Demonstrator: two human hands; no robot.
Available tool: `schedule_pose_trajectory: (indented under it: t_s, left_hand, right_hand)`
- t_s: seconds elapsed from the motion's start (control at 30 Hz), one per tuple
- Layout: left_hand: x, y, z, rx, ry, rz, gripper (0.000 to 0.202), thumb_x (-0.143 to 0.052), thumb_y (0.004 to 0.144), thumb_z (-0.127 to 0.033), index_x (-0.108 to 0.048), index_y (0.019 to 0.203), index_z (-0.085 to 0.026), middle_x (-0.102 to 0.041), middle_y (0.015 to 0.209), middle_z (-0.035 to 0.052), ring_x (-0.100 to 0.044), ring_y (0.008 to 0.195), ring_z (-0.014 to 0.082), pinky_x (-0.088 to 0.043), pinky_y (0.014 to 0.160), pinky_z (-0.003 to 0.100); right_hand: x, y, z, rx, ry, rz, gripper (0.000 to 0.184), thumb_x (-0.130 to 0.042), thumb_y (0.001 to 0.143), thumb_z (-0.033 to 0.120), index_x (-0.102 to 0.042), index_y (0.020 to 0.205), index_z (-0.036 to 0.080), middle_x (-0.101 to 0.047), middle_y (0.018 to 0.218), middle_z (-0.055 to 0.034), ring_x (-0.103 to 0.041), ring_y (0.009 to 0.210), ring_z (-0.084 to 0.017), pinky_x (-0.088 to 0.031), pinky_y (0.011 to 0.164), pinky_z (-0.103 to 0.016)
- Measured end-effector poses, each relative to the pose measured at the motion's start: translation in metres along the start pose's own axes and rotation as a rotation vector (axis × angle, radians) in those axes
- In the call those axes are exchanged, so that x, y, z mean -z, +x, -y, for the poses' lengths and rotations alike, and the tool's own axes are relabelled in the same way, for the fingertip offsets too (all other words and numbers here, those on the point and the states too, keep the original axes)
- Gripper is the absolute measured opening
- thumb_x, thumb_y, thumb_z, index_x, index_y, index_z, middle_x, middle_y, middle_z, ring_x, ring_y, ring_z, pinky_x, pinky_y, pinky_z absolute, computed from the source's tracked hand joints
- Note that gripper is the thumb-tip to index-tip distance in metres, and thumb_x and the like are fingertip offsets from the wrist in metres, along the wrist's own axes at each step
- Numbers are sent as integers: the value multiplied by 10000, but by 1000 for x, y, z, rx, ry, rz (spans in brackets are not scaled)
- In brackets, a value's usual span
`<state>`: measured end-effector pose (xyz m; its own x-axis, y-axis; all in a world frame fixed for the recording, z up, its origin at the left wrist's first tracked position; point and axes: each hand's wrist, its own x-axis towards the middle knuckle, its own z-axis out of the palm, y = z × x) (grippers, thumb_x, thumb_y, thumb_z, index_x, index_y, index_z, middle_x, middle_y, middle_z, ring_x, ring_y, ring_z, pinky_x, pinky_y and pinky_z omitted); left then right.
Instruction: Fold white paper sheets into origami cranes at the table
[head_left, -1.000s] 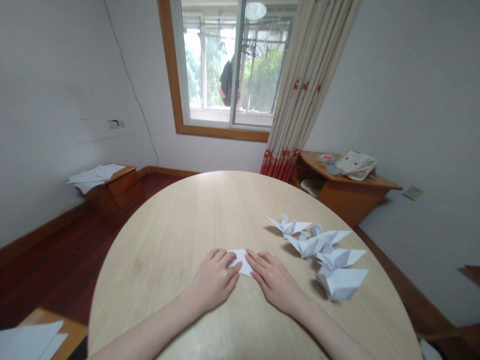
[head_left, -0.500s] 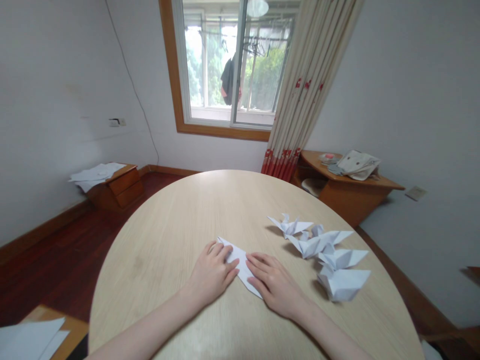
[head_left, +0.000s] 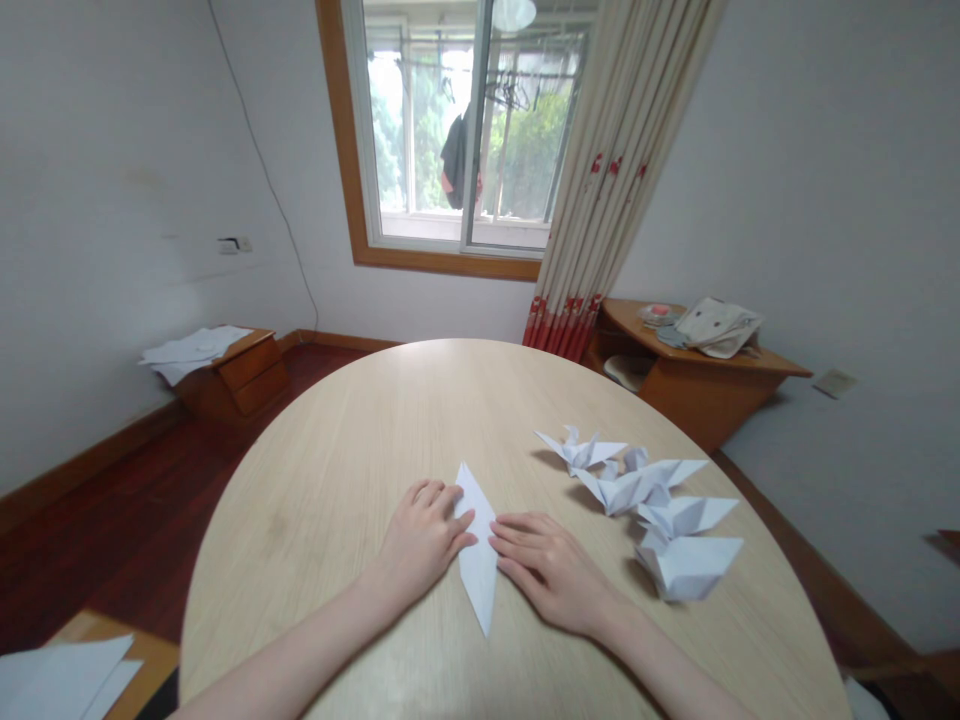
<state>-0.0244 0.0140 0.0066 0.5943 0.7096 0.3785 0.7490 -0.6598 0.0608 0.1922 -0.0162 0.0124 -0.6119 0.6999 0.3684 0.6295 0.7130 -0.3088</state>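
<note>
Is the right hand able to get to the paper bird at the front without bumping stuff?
Probably yes. The right hand rests by the folded paper, its fingers pointing the other way, but I see just tabletop between it and the front paper bird.

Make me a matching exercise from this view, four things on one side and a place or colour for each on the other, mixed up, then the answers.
Things
1. Folded paper
2. Paper birds
3. Curtain
4. Floor

Places and colours
A. Hanging beside the window
B. Dark red
C. Between the left hand and right hand
D. Grouped on the table's right side

Pairs: 1-C, 2-D, 3-A, 4-B
</note>
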Motion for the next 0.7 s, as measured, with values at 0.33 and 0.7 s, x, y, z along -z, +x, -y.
schedule_pose_trajectory:
  t_s: [0.33, 0.7]
  left_hand:
    - [-6, 1, 6, 33, -25, -44, 103, -693, 846, -280, -725, 944, -276, -663, 1090, 28, -549, 997, 242, -428, 818, 379]
    - [-5, 1, 3, 108, -69, -5, 95, -648, 877, -215, -699, 809, -175, -709, 849, 35, -588, 816, 225, -438, 697, 347]
  right_hand:
    - [-1, 0, 2, 74, 102, -16, 258, -517, 899, 175, -729, 1047, 177, -748, 1046, -84, -643, 1054, -242, -504, 892, -418]
    - [-6, -3, 1, 158, 168, 6, 316, -490, 890, 120, -687, 1125, 195, -724, 1116, -83, -658, 1055, -213, -515, 913, -387]
